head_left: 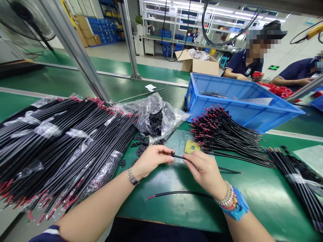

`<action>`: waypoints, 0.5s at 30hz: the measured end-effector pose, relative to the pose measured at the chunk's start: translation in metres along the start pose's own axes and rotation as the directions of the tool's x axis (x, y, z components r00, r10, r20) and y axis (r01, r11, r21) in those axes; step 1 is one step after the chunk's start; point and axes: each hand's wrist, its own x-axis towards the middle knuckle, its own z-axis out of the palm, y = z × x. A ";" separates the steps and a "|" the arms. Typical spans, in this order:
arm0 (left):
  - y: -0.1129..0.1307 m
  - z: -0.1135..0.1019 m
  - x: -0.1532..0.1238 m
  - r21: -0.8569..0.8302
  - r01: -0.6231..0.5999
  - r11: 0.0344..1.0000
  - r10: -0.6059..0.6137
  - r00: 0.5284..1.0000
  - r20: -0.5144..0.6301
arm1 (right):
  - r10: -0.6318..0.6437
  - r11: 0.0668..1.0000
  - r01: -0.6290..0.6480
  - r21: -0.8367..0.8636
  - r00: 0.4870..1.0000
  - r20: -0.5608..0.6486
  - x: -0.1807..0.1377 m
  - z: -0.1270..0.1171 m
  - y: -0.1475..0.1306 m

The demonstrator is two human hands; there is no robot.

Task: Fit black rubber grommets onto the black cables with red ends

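Left hand [151, 159] pinches the small black plastic piece [173, 154], right hand [205, 168] the thin black round cable [179, 157], above flat green table [161, 208], near middle; better keep the cable straight

silver-gold watch [132, 176], beaded bracelet [229, 195]

Open carton [205, 67], with pale floor [111, 53] to its left and white wall [299, 42] plus green sign [273, 67] to its right. Behind it: white shelving [156, 22], long bench [156, 38], lit tube lights [219, 9]. Left of it, going outward: metal post [129, 37], blue bins [101, 29] in stacks, brown boxes [84, 30], large fan [21, 13].
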 end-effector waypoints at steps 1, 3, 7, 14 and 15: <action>-0.001 0.001 0.000 0.055 -0.010 0.998 0.010 1.000 -0.009 | 0.001 1.000 0.000 -0.020 1.000 0.012 -0.001 0.001 -0.001; -0.003 0.002 -0.001 0.187 -0.083 0.979 0.089 0.996 -0.025 | 0.032 0.999 -0.030 -0.044 0.999 0.032 -0.001 0.004 -0.004; -0.007 0.004 -0.002 0.424 -0.339 0.840 0.353 0.934 0.050 | 0.156 0.981 -0.169 0.100 0.980 0.119 0.002 0.005 -0.006; -0.009 0.005 -0.006 0.521 -0.476 0.708 0.493 0.862 0.118 | 0.273 0.843 -0.381 0.380 0.911 0.309 0.010 0.004 -0.010; -0.009 0.005 -0.006 0.524 -0.480 0.703 0.490 0.862 0.132 | 0.273 0.833 -0.390 0.393 0.907 0.321 0.010 0.005 -0.011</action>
